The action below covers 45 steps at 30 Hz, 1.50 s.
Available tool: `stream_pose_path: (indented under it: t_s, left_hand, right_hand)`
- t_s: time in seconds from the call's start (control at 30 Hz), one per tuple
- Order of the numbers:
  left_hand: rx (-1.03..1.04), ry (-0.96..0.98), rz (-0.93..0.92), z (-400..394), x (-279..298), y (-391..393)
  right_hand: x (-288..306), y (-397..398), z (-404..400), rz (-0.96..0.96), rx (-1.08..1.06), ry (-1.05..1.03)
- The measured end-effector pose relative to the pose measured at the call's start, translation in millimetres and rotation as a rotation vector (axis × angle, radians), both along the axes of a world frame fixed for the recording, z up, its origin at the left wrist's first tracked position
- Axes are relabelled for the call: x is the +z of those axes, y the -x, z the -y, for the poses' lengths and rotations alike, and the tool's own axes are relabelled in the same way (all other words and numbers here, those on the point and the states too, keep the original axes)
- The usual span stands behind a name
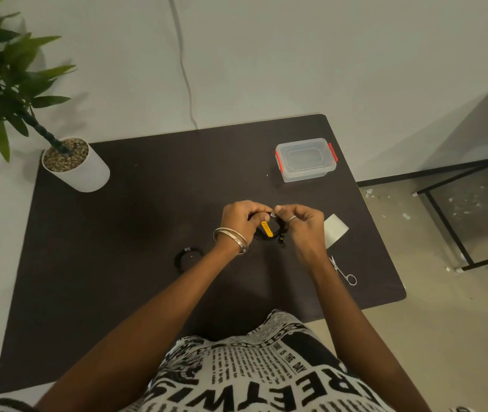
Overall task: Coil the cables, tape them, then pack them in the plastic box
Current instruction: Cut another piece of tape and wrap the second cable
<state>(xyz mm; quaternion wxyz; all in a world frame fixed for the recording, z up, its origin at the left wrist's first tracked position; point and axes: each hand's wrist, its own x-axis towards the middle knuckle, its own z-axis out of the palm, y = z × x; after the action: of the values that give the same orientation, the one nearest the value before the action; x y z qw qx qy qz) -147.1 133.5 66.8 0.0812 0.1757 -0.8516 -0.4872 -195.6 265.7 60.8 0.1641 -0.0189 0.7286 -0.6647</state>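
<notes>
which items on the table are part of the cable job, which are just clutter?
Job: black cable gripped by left hand and right hand; coiled cable lying apart; white tape roll; scissors; lidded plastic box.
Lying about: potted plant; wall cord.

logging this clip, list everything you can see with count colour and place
plastic box: 1, clear with red latches, lid on, far right of table
coiled cable: 1, black, taped, lying left of the hands
held cable: 1, black with yellow tag, between both hands
tape roll: 1, white, right of the hands
scissors: 1, silver, near right edge
potted plant: 1, green in white pot, far left corner
table: 1, dark brown
left hand: 1, bangles on wrist, grips held cable
right hand: 1, ring, pinches held cable
</notes>
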Motion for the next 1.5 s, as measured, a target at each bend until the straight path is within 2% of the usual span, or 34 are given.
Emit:
stream_pose_path:
  t_s: [0.27,0.4,0.6,0.7,0.8,0.87,0.93,1.03,1.17,1.3,1.5]
  left_hand:
    - [0.034,-0.008,-0.051,-1.4,-2.5,-1.6]
    - [0.078,-0.048,-0.115,-4.8,-6.4,-3.0]
    - [-0.021,0.104,-0.268,-5.1,-18.5,-5.0]
    - [-0.04,0.14,-0.295,-4.1,-22.7,-5.5]
    - [0.019,0.062,-0.251,-1.2,-16.6,-5.9]
    - [0.046,-0.015,-0.189,1.7,-8.0,-5.5]
    - [0.088,-0.093,-0.111,4.8,-2.0,-3.3]
    - [0.132,-0.179,-0.03,6.6,2.0,0.3]
    - [0.126,-0.179,-0.031,4.8,0.8,1.5]
    - [0.087,-0.101,-0.072,5.5,3.1,-0.3]
    - [0.018,0.079,-0.101,7.9,-5.7,-3.3]
  right_hand:
    - [5.7,1.9,4.0,0.043,0.028,-0.084]
    - [9.7,6.7,5.5,0.144,-0.002,-0.106]
    - [6.7,14.1,7.7,0.261,-0.055,-0.22]
    - [8.6,14.3,6.0,0.317,-0.021,-0.139]
    - [14.5,10.5,1.0,0.382,-0.016,0.047]
    - [17.0,8.6,-3.3,0.349,0.004,0.111]
    - [20.2,6.1,-7.9,0.23,0.053,0.123]
    - [17.4,6.0,-10.5,-0.012,0.151,-0.019]
    - [7.9,7.2,-4.8,-0.281,0.201,-0.29]
    - [8.6,8.5,4.3,-0.28,0.274,-0.448]
    - [9.0,14.3,14.0,-0.295,0.547,-0.77]
